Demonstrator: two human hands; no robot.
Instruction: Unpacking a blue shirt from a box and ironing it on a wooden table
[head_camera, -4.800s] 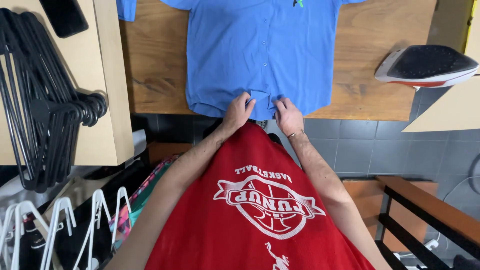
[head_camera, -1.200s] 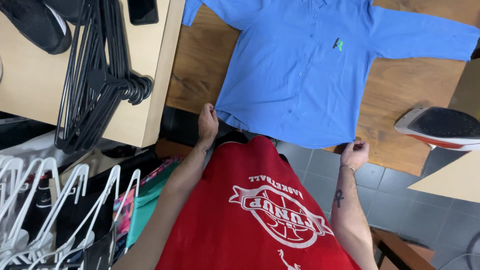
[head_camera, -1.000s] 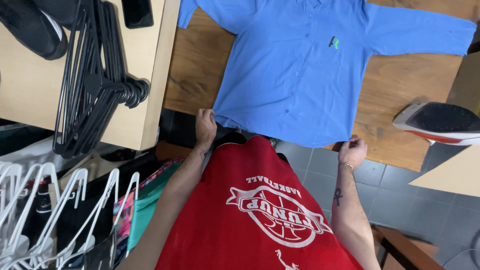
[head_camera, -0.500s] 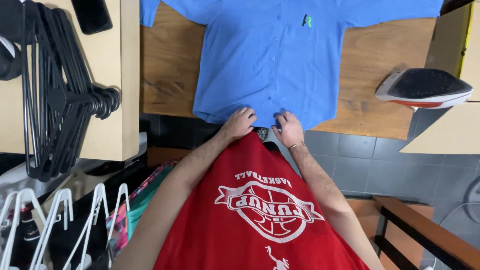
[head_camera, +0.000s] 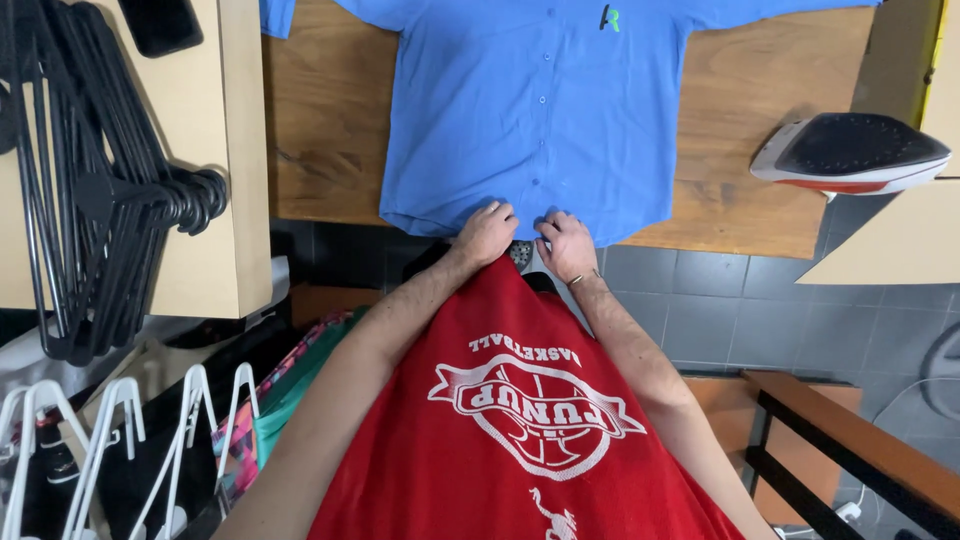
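A blue button-up shirt (head_camera: 530, 110) lies flat, front up, on a wooden table (head_camera: 320, 130). Its hem hangs at the table's near edge. My left hand (head_camera: 487, 232) and my right hand (head_camera: 565, 245) sit side by side at the middle of the hem, by the button placket. Each hand's fingers pinch the blue fabric there. A small green mark sits on the shirt's chest (head_camera: 609, 18).
A clothes iron (head_camera: 850, 150) lies on its side at the table's right end. A bundle of black hangers (head_camera: 95, 190) and a dark phone (head_camera: 160, 22) rest on a pale board at left. White hangers (head_camera: 120, 440) stand at lower left. Grey tiled floor shows below.
My hands left the two hem corners and came together at the middle of the hem. The view shifted so the shirt sits more centred.
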